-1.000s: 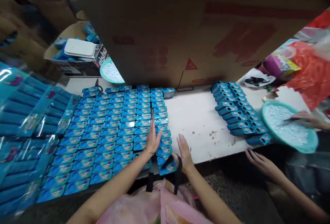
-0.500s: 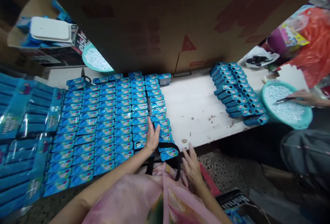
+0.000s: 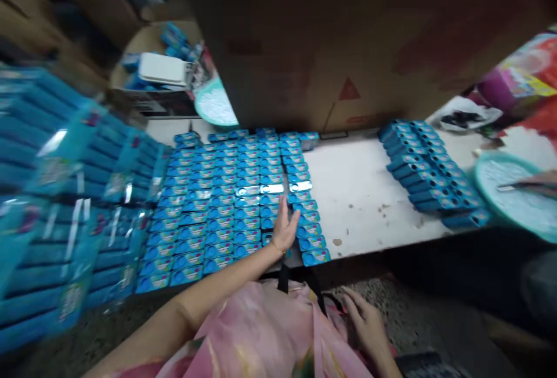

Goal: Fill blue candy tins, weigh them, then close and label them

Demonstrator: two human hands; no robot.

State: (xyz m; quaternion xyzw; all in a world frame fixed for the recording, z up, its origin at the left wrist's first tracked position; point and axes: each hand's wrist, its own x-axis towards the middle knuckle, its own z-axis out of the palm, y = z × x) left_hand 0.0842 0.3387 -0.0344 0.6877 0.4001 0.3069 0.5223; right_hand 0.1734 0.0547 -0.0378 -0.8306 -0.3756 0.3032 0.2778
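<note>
Many small blue boxes [image 3: 226,204] lie in tight rows on a white table [image 3: 361,192]. My left hand [image 3: 285,224] rests flat and open on the right side of these rows, fingers stretched out, with a thin bracelet at the wrist. My right hand [image 3: 365,323] is below the table edge, fingers spread, touching a pink bag [image 3: 270,337] with black straps in my lap. It holds nothing that I can see.
A second block of blue boxes [image 3: 429,172] lies at the table's right, beside a teal basin [image 3: 513,198] of white bits where another person's hand [image 3: 542,181] works. Wrapped blue packs [image 3: 56,204] pile at the left. A big cardboard box [image 3: 348,36] stands behind, and another teal bowl [image 3: 215,105].
My right hand dropped from the table edge down to the pink bag. My left hand stays on the blue rows. The camera swung to the left.
</note>
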